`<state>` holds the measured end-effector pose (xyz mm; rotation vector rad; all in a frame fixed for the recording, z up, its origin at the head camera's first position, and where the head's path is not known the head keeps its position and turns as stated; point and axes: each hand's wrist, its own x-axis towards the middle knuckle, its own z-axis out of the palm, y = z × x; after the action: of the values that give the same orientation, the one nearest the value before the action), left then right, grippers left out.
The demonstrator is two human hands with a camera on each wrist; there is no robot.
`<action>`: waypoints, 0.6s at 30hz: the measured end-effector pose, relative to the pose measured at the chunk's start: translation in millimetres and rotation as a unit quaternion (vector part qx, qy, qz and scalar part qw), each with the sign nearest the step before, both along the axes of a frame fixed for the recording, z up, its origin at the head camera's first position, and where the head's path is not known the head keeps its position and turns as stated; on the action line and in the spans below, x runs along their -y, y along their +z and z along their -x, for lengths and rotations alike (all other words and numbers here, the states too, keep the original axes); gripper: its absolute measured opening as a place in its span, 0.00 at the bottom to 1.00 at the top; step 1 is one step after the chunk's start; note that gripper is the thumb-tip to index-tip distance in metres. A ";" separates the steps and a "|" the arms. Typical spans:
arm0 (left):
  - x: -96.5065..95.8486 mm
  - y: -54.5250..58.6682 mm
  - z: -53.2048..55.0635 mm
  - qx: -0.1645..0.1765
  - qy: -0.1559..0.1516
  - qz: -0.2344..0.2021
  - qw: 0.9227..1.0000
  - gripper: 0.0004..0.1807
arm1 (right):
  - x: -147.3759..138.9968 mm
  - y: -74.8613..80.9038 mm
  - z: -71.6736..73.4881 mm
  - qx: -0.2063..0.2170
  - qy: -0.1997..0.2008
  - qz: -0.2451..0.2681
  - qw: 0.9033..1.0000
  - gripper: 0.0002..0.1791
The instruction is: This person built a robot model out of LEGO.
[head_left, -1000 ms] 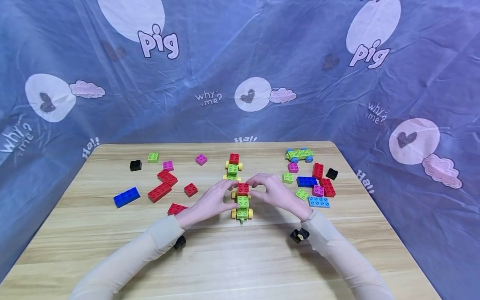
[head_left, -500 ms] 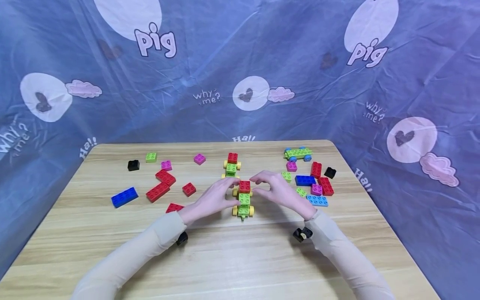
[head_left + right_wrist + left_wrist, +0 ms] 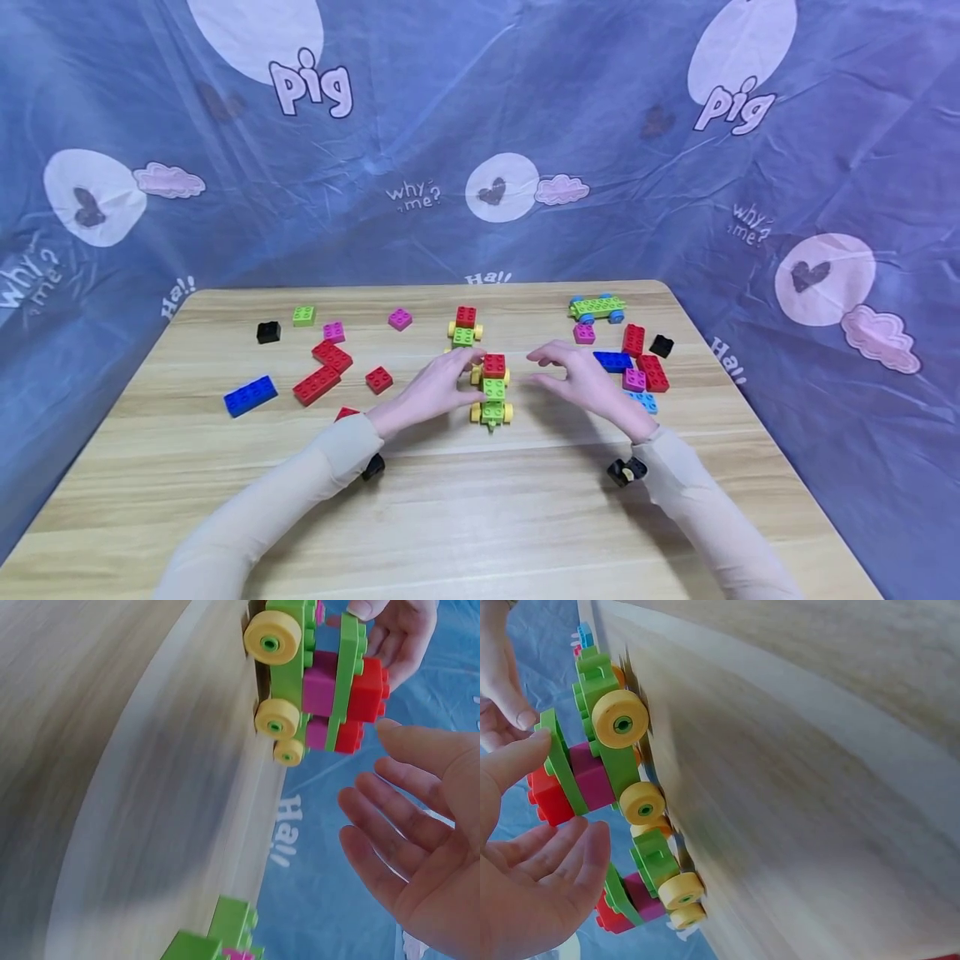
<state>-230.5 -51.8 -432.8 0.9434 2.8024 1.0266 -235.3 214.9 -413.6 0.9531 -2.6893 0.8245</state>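
A toy car [image 3: 493,390] built of bricks stands on yellow wheels mid-table: a green base, a magenta brick [image 3: 591,777], a green plate and a red brick [image 3: 551,796] on top. From its left side my left hand [image 3: 435,387] holds it, the thumb [image 3: 534,746] against one end of the green plate and the fingers at the other end. My right hand [image 3: 587,385] hovers just right of the car, apart from it, fingers relaxed around nothing. Behind the held car is a similar car [image 3: 464,336], partly hidden by the left hand.
Left on the wooden table [image 3: 480,517] lie several loose bricks, among them a long blue brick [image 3: 251,396] and a red brick [image 3: 379,380]. On the right are more bricks and a green wheeled base [image 3: 597,307] with blue wheels. A patterned curtain [image 3: 420,100] hangs behind.
The left hand and the held car have shifted slightly right and away from the person. My right hand has drawn off to the right, widening its gap from the car.
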 end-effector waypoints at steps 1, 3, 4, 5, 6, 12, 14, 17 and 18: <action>-0.5 -0.2 0.5 0.001 -0.001 -0.001 1.000 0.40 | -2.8 -0.4 0.2 -0.004 -0.003 -0.001 1.000 0.14; -2.0 -0.3 1.5 0.006 0.001 -0.001 1.000 0.40 | -8.5 -2.0 0.3 -0.011 -0.007 0.001 1.000 0.14; -2.9 -0.4 2.1 0.008 0.001 0.000 1.000 0.40 | -11.1 -2.4 0.0 -0.012 -0.011 0.002 1.000 0.14; -3.9 -0.3 2.7 0.013 0.003 -0.001 1.000 0.40 | -13.7 -3.0 -0.6 -0.013 -0.016 0.003 1.000 0.14; -5.0 0.0 3.3 0.017 0.005 0.000 1.000 0.40 | -16.3 -3.9 -1.2 -0.012 -0.021 0.003 1.000 0.14; -11.7 2.6 7.2 0.029 0.010 0.008 1.000 0.41 | -29.9 -11.3 -6.1 -0.001 -0.043 0.012 0.999 0.15; -13.8 3.6 8.7 0.028 0.008 0.012 0.999 0.41 | -34.5 -13.4 -7.8 0.003 -0.051 0.014 0.999 0.15; -16.9 4.4 11.0 0.026 0.003 0.017 0.999 0.41 | -41.9 -15.7 -8.9 -0.004 -0.059 0.018 0.998 0.16; -18.0 4.6 11.7 0.025 0.000 0.018 1.000 0.40 | -44.5 -16.2 -8.6 -0.009 -0.060 0.019 0.998 0.16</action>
<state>-242.1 -33.8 -428.2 0.9010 2.7705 0.9829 -226.7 259.4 -429.8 0.7771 -2.6746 0.8352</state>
